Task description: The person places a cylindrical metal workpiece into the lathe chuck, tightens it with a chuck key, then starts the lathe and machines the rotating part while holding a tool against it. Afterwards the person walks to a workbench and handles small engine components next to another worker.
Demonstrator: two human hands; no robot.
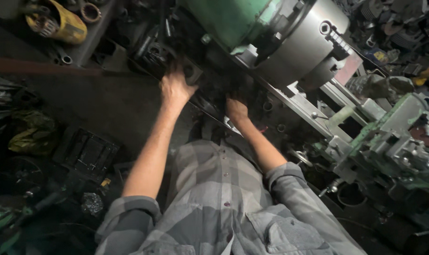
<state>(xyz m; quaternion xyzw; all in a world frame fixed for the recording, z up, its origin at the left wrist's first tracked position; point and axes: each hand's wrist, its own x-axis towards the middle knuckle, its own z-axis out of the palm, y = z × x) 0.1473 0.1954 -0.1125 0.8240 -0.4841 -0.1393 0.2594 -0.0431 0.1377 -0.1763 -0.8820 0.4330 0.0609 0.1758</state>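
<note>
Head view: the left hand (pixel 176 87) reaches up and closes its fingers over a dark square metal part (pixel 192 72) lying among black pieces beside the green lathe (pixel 233 19). The right hand (pixel 236 109) rests in the dark clutter under the steel chuck (pixel 303 45); whether it holds anything, I cannot tell. A yellow tool (pixel 58 21) lies far left

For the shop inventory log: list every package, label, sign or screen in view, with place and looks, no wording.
Blue and yellow label or packet: upper right among dark metal parts behind the lathe chuck; small, blurred, its kind unclear.
No signs or screens show.
</note>
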